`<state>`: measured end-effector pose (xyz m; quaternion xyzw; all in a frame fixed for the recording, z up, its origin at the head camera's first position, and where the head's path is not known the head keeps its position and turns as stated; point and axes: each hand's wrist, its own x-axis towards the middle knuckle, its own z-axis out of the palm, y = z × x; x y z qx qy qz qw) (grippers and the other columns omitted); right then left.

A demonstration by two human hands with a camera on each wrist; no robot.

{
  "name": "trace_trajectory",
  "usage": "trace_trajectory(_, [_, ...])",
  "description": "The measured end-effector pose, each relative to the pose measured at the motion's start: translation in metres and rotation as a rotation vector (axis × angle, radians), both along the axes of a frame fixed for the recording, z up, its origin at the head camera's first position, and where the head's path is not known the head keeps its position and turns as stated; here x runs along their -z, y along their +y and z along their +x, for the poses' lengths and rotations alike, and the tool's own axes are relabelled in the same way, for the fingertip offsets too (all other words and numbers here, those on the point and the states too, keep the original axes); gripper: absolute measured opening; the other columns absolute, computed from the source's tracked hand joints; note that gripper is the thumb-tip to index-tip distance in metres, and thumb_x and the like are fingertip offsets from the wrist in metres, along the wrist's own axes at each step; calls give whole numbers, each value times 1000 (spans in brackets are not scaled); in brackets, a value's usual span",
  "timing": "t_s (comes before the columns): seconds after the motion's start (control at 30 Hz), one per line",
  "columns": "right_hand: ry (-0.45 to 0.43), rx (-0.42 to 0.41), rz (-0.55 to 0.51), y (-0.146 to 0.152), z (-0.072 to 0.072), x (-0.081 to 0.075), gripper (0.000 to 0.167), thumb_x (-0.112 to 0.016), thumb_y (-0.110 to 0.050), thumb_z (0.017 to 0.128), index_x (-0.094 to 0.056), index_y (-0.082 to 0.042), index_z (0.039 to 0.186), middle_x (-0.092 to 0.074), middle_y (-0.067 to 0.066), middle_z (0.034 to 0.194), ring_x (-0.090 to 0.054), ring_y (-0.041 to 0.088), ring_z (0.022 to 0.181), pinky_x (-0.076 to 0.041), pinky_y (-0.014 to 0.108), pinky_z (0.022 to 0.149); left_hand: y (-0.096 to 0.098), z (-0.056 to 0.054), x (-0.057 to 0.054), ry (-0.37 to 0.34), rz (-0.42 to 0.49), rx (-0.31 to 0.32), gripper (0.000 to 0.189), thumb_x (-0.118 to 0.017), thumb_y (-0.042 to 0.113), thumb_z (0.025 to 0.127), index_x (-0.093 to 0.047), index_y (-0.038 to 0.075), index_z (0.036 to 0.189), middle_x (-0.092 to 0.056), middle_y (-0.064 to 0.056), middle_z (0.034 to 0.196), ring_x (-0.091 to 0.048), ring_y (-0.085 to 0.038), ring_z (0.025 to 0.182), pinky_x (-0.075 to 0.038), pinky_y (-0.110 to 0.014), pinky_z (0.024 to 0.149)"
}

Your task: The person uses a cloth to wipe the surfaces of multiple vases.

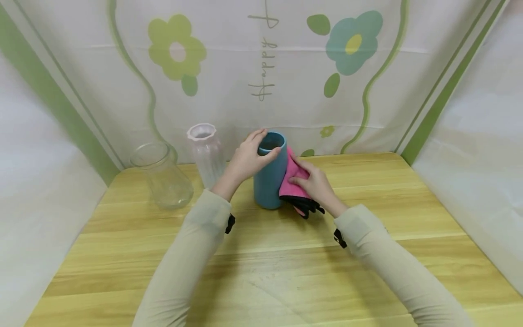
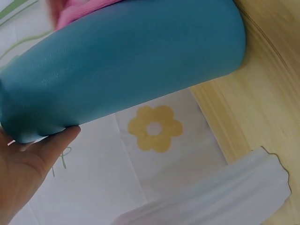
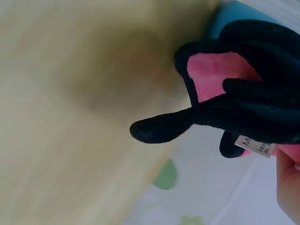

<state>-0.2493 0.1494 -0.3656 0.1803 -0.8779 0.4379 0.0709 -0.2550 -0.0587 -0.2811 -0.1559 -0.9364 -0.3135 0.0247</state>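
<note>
A tall blue vase [image 1: 269,181] stands upright on the wooden table. My left hand [image 1: 249,156] grips it around the rim, thumb on the near side and fingers at the far left. In my right hand [image 1: 318,181] is a folded pink cloth [image 1: 293,179] with black edging, pressed against the vase's right side. The right wrist view shows the cloth's black border [image 3: 253,108] bunched in folds, with a small white label [image 3: 255,145]. Seen from the left wrist, the vase [image 2: 126,65] fills the upper part, with a pink bit of cloth [image 2: 89,6] behind it.
Left of the vase stands a pale pink-white ribbed vase [image 1: 208,159]. Farther left is a clear glass vase [image 1: 167,181]. Behind them hangs a white curtain [image 1: 237,59] printed with flowers, close to the back edge of the wooden table [image 1: 261,272].
</note>
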Motion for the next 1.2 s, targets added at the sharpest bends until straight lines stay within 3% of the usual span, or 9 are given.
trace_trajectory(0.13, [36,-1,-50,-4,0,-18,64,-70,-11,85,-44,-16,144,-49,17,144,-52,33,124,-46,46,98,-4,-1,1,-7,14,19,73,-51,52,91,-29,17,151,-26,-1,158,-28,-30,145,-27,-58,113])
trace_trajectory(0.27, [52,-33,-71,-7,0,-31,65,-68,-10,87,-41,-15,146,-42,15,149,-46,33,132,-42,47,106,-6,-2,0,-14,29,38,71,-51,49,91,-30,17,151,-27,-2,158,-29,-29,145,-28,-58,113])
trace_trajectory(0.47, [-3,-72,-5,-7,-2,-32,70,-66,-13,89,-32,-14,150,-32,15,155,-37,34,139,-35,47,112,-4,-2,-1,-18,14,52,72,-48,47,91,-26,15,152,-23,-5,159,-29,-28,145,-25,-60,114])
trace_trajectory(0.7, [-32,-78,41,-3,-5,-15,69,-67,-12,88,-34,-7,148,-36,18,152,-39,36,137,-35,48,112,-1,-1,1,-8,-37,45,74,-41,52,92,-19,16,153,-17,-2,161,-34,-31,142,-29,-59,111])
trace_trajectory(0.87, [-66,-91,67,0,-7,10,68,-68,-9,87,-36,0,145,-39,22,149,-36,38,139,-30,50,114,0,0,2,-13,-38,39,78,-44,58,92,-19,18,153,-16,0,161,-33,-29,142,-32,-59,110])
trace_trajectory(1.0, [-149,-80,117,2,-6,28,68,-68,-11,87,-36,-1,146,-40,22,148,-36,38,139,-30,50,114,1,-1,3,-23,-34,29,81,-46,61,91,-18,19,154,-12,1,162,-32,-29,143,-35,-60,107])
trace_trajectory(1.2, [-163,-65,136,2,-5,35,67,-67,-12,88,-36,-3,146,-39,21,149,-36,38,139,-29,51,114,3,0,6,-39,-7,-15,79,-50,61,90,-21,22,153,-10,-7,159,-53,-39,121,-49,-54,93])
